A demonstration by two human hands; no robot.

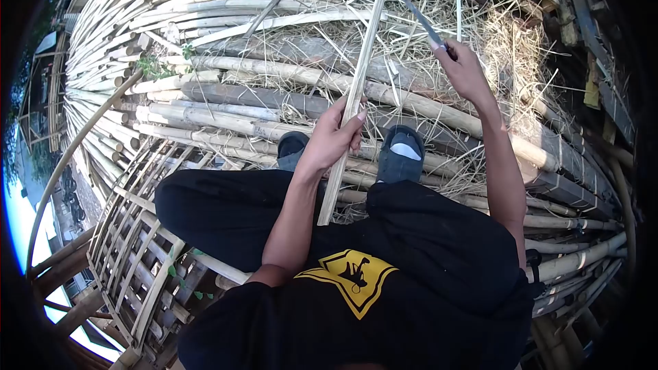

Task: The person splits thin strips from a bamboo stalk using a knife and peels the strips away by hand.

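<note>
A long, pale split bamboo strip slants across the middle of the view, from near my lap up to the straw. My left hand is closed around it below its middle, with the thumb lying along the top. In my right hand is a knife, its handle mostly hidden by the fingers. The narrow grey blade points up and left, toward the strip's far end, and appears apart from it.
Bamboo poles lie under and in front of my sandalled feet. Loose straw-like shavings cover the ground ahead and right. A woven bamboo lattice stands at the left, near a curved pole. More poles are stacked at the right.
</note>
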